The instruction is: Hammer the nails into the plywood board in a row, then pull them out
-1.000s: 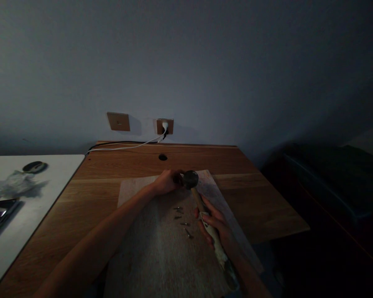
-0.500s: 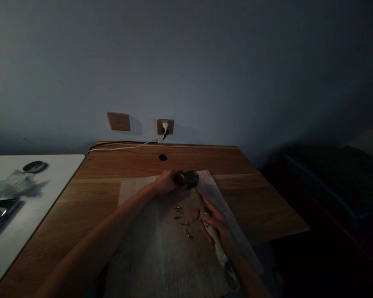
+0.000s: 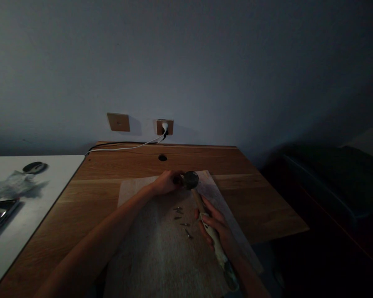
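My right hand is wrapped round the pale handle of a hammer, which slants away from me over the board. Its round dark head hangs right beside the fingertips of my left hand. Those fingers are pinched together low over the far part of the board; what they hold is too dark and hidden to make out. Several small metal screws or nails lie loose on the light wooden board, between my two arms.
The board rests on a brown wooden desk. To the left, a white table bears a computer mouse, a crumpled clear plastic bag and a dark device. Cables run along the wall to a socket.
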A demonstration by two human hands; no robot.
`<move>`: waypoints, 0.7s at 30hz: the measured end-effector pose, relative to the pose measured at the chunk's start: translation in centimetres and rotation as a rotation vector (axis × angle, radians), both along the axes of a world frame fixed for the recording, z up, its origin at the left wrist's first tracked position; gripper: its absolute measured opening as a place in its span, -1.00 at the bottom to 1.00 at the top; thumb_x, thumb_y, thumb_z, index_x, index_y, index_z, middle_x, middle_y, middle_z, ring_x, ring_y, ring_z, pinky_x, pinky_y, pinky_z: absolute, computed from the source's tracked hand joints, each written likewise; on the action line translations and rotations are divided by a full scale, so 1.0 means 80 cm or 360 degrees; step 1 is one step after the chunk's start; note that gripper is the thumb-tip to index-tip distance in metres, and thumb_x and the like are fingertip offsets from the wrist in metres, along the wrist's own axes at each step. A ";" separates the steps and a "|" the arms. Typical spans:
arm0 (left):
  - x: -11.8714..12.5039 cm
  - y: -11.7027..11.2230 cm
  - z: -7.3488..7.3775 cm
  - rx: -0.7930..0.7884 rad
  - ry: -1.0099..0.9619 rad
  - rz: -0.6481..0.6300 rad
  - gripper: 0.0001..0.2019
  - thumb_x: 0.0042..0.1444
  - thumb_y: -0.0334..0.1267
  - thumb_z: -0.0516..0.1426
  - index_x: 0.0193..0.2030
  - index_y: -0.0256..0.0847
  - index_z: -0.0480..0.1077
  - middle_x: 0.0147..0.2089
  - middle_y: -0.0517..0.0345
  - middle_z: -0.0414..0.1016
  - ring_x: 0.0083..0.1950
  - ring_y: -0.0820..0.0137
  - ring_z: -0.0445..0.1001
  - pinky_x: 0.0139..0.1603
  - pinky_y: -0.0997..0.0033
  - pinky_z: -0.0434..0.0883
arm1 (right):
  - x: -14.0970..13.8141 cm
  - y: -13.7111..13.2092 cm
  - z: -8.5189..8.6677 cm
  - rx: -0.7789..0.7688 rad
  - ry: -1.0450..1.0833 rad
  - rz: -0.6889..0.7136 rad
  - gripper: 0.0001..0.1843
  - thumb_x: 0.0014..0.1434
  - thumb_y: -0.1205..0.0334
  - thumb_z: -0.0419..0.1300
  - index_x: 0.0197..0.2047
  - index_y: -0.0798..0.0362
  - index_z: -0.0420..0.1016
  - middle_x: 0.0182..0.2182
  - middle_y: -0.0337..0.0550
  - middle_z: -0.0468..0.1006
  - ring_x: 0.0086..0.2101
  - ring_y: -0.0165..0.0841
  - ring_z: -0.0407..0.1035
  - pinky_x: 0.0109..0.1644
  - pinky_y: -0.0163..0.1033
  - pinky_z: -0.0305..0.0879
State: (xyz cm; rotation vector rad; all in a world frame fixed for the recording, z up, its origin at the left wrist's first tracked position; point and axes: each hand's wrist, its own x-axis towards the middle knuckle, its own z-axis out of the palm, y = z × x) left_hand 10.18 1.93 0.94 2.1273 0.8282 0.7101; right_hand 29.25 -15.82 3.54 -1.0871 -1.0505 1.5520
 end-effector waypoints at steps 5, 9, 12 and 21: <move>-0.003 -0.001 0.010 -0.0012 0.0028 -0.0024 -0.56 -0.01 -0.41 0.24 0.07 -0.21 0.44 -0.17 0.14 0.61 -0.19 0.34 0.55 -0.17 0.44 0.41 | 0.000 -0.003 0.000 0.0008 -0.0041 0.0006 -0.37 0.28 0.07 0.19 0.37 -0.07 0.22 -0.22 -0.20 0.48 -0.71 -0.62 0.14 -0.76 -0.46 0.17; -0.017 -0.005 0.040 -0.0011 0.0363 -0.0086 -0.61 -0.06 -0.33 0.27 -0.03 -0.24 0.42 -0.16 0.12 0.55 -0.26 0.38 0.50 -0.28 0.48 0.36 | 0.000 -0.002 0.001 0.0059 0.0013 -0.0060 -0.39 0.26 0.05 0.20 0.33 -0.03 0.24 -0.34 -0.28 0.45 -0.73 -0.61 0.10 -0.76 -0.47 0.17; -0.023 -0.019 0.065 0.0016 0.0707 -0.0448 -0.70 -0.09 -0.28 0.30 -0.16 -0.20 0.44 -0.20 0.17 0.52 -0.26 0.37 0.48 -0.30 0.48 0.33 | 0.000 0.000 0.005 0.0051 0.0022 -0.0127 -0.42 0.19 0.00 0.24 0.24 -0.02 0.31 -0.33 -0.29 0.45 -0.75 -0.62 0.08 -0.78 -0.46 0.16; -0.001 -0.060 0.079 0.0109 0.1126 -0.0654 -0.80 -0.09 -0.29 0.31 -0.27 -0.14 0.48 -0.26 0.17 0.56 -0.31 0.31 0.47 -0.39 0.42 0.25 | 0.002 0.003 0.008 0.0048 0.0040 -0.0148 -0.39 0.20 0.04 0.23 0.29 -0.06 0.25 -0.22 -0.25 0.43 -0.74 -0.64 0.14 -0.77 -0.45 0.14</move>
